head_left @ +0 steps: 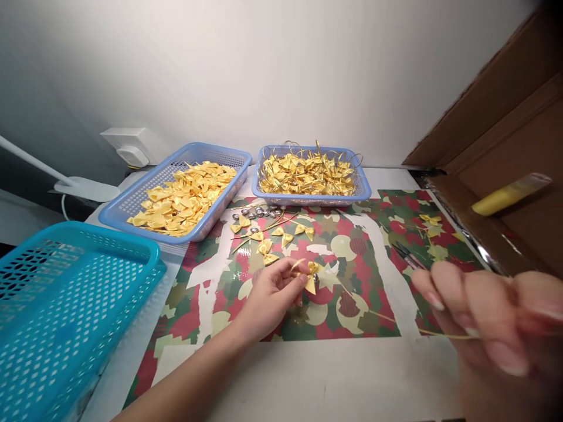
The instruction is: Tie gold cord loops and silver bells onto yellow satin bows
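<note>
My left hand point(270, 293) pinches a small gold satin bow point(311, 275) just above the patterned red, green and cream mat point(352, 258). A thin gold cord point(387, 318) runs from the bow across to my right hand point(488, 316). That hand is close to the camera and blurred, its fingers curled together around the cord's far end. Several loose gold bows point(272, 237) and small silver beads point(259, 212) lie on the mat beyond my left hand.
A light-blue basket of plain gold bows point(185, 196) and another of corded bows point(308, 173) stand at the back. A teal basket point(65, 310) sits at front left. A cardboard box point(505, 135) with a yellow tube point(505, 196) rises on the right.
</note>
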The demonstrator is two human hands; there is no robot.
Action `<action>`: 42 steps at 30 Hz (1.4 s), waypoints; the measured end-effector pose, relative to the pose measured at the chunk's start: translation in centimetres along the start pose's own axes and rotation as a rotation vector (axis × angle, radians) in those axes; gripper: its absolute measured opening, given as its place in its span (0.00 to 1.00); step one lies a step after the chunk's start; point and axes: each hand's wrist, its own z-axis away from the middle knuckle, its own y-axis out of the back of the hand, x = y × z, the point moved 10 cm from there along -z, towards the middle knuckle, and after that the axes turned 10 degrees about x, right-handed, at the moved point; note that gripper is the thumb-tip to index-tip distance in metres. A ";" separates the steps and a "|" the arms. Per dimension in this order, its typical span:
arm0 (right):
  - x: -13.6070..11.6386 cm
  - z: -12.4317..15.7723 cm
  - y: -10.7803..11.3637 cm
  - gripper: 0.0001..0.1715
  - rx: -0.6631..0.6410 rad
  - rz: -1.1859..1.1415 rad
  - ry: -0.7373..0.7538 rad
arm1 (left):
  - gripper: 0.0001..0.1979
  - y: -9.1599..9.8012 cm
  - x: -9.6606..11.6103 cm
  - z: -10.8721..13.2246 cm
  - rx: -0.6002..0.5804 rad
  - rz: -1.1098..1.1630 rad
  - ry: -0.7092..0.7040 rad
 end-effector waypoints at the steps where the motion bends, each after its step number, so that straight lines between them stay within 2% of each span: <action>1: 0.0 0.3 -2.2 0.08 -0.125 -0.076 -0.012 | 0.09 0.0 0.1 0.0 0.001 -0.004 -0.001; 3: 0.7 0.8 -4.8 0.11 -0.230 -0.045 -0.039 | 0.09 0.1 0.2 0.1 0.015 -0.018 -0.002; 6: 3.1 2.0 -7.7 0.11 -0.363 0.229 -0.113 | 0.10 0.3 0.3 0.2 0.039 -0.035 -0.009; 11: 5.5 3.4 -9.9 0.11 -0.456 0.501 -0.129 | 0.09 0.4 0.5 0.4 0.048 -0.072 -0.032; 16: 6.7 4.1 -10.4 0.12 -0.503 0.571 -0.167 | 0.07 0.4 0.5 0.8 0.044 -0.113 -0.041; 22: 6.8 4.3 -10.5 0.13 -0.528 0.593 -0.172 | 0.05 0.3 1.1 1.1 0.039 -0.182 -0.115; 27: 7.1 4.5 -10.4 0.12 -0.512 0.593 -0.196 | 0.04 0.4 1.7 1.2 0.064 -0.250 -0.183; 33: 7.3 4.6 -10.2 0.12 -0.431 0.579 -0.220 | 0.04 0.3 2.2 1.4 0.076 -0.345 -0.251; 42: 6.7 4.9 -10.2 0.12 -0.361 0.521 -0.181 | 0.08 0.3 1.5 1.5 0.052 -0.226 -0.167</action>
